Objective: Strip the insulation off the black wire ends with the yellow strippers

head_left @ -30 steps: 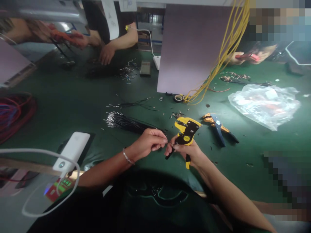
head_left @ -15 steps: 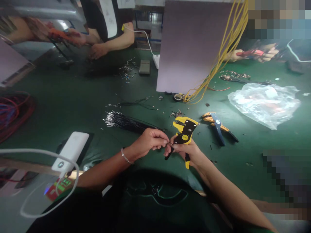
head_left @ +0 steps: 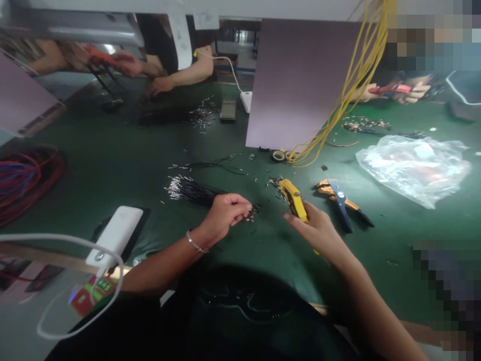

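Observation:
My left hand [head_left: 230, 208] is closed in a pinch at the right end of a bundle of black wires [head_left: 197, 191], on a wire there that its fingers mostly cover. Bare copper-coloured ends [head_left: 251, 214] poke out beside its fingertips. The bundle's silvery tips fan out to the left on the green table. In my right hand [head_left: 313, 225] is a yellow wire stripper [head_left: 294, 199], turned edge-on, its head over a small heap of black scraps [head_left: 275, 183]. Right of that hand lies a second wire stripper [head_left: 340, 198], blue and orange.
A clear plastic bag [head_left: 417, 168] lies at right. Yellow wires [head_left: 338, 115] hang by a grey panel [head_left: 293, 85]. A white power bank [head_left: 116, 235] with a cable stands at left, near red and blue coiled wires [head_left: 22, 175]. Co-workers' hands [head_left: 161, 86] work across the table.
My hands were together at a thin wire and are now apart. My right hand has moved right and turned the yellow stripper edge-on. My left hand has shifted slightly left, onto the bundle's end.

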Demonstrator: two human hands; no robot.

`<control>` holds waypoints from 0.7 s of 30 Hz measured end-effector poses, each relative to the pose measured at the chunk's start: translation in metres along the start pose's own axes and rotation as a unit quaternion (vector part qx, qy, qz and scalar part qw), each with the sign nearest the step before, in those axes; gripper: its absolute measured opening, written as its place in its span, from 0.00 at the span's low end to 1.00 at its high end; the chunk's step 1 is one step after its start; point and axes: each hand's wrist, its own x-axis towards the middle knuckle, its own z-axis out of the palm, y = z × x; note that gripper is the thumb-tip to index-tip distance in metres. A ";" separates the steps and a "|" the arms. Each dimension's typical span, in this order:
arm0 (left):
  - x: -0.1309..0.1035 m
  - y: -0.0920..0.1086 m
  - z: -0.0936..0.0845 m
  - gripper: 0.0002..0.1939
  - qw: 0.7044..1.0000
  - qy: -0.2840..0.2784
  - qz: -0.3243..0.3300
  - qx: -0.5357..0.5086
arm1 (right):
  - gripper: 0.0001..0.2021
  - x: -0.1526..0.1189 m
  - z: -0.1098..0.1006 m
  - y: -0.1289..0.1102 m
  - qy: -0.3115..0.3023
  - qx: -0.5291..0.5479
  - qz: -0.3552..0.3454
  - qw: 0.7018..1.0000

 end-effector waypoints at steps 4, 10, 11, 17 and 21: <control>0.001 0.006 -0.005 0.06 0.998 0.048 0.038 -0.007 | 0.15 -0.011 0.010 0.001 0.031 -0.257 -0.058 0.964; 0.000 0.010 -0.007 0.06 0.997 0.053 0.048 -0.023 | 0.12 -0.040 0.042 -0.002 -0.023 -0.371 -0.142 0.917; 0.000 0.010 -0.007 0.06 0.997 0.050 0.048 -0.024 | 0.12 -0.043 0.045 -0.004 -0.032 -0.382 -0.149 0.911; -0.004 0.010 -0.003 0.06 0.998 0.028 0.058 -0.019 | 0.17 -0.045 0.045 -0.004 -0.057 -0.352 -0.187 0.915; -0.004 0.008 -0.003 0.05 0.999 0.020 0.041 -0.016 | 0.12 -0.036 0.043 0.000 -0.079 -0.240 -0.212 0.944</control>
